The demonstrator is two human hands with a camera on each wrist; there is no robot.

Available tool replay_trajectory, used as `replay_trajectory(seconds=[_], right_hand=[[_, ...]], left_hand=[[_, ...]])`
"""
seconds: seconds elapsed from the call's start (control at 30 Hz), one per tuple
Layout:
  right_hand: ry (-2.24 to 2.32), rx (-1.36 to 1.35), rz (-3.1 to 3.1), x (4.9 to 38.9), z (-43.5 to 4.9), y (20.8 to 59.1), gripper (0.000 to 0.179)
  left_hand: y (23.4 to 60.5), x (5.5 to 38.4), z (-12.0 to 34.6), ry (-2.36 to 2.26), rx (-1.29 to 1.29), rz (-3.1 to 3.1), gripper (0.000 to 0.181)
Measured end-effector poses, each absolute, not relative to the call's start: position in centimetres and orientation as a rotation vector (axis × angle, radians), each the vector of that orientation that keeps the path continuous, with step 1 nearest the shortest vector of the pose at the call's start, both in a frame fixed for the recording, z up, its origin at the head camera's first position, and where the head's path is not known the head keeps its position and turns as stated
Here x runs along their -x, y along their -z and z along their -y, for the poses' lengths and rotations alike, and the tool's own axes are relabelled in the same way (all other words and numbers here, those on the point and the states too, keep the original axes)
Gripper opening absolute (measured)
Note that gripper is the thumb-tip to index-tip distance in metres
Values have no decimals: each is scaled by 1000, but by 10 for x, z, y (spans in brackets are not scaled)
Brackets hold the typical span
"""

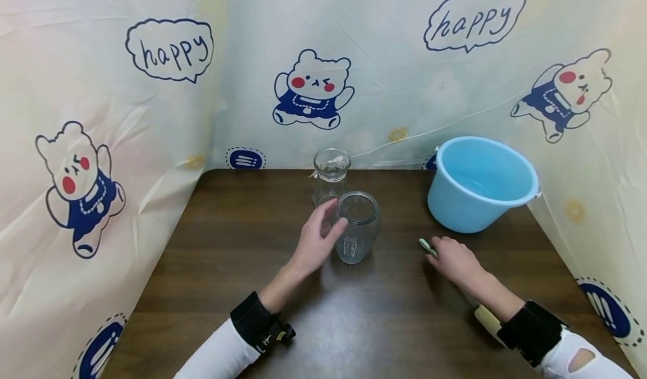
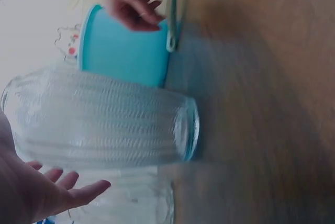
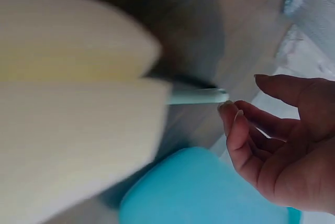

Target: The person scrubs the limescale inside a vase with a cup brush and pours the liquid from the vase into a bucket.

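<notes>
A ribbed clear glass jar (image 1: pixel 356 238) stands upright mid-table. My left hand (image 1: pixel 315 238) is at its left side, thumb and fingers spread; in the left wrist view the fingers are relaxed beside the glass (image 2: pixel 104 119), and contact cannot be made out. A sponge brush lies on the table at right, with a pale green handle (image 1: pixel 427 246) and a cream sponge head (image 1: pixel 487 320) partly under my right forearm. Over the handle hovers my right hand (image 1: pixel 457 261). The right wrist view shows its fingertips near the handle's end (image 3: pixel 196 97), thumb apart, not gripping.
Just behind the ribbed jar stands a second glass vessel (image 1: pixel 331 179) with a ribbon round its neck. A light blue bucket (image 1: pixel 465 210) stands at the back right, beyond my right hand. Printed cloth (image 1: pixel 242 87) hangs around the brown table (image 1: pixel 227 238).
</notes>
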State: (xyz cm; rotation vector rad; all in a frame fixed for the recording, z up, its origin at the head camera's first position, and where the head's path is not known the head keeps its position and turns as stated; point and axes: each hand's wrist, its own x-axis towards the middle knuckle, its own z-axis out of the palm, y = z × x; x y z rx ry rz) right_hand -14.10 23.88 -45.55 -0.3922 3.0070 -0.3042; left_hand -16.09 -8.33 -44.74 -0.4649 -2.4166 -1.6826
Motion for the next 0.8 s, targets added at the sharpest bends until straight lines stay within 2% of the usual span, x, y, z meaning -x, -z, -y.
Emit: replay_trajectory(seconds=[0.07,0.17,0.33,0.5,0.8], right_hand=[[291,362,-2971,140,-243,460,19],[261,338,-2920,139,-249,465,20],[230,351,-2846,138,-256,468,20],[258,334,-2803,141,-258,469,16],[283,306,-2768,146,-258,469,11]], left_hand=[[447,164,90,1684,479,2371,47],[446,169,101,1635,469,2386,39],[445,173,120,1460,457,2544,32],[446,177,132,1026,479,2695,26],[452,181,144,549,529,2794,26]])
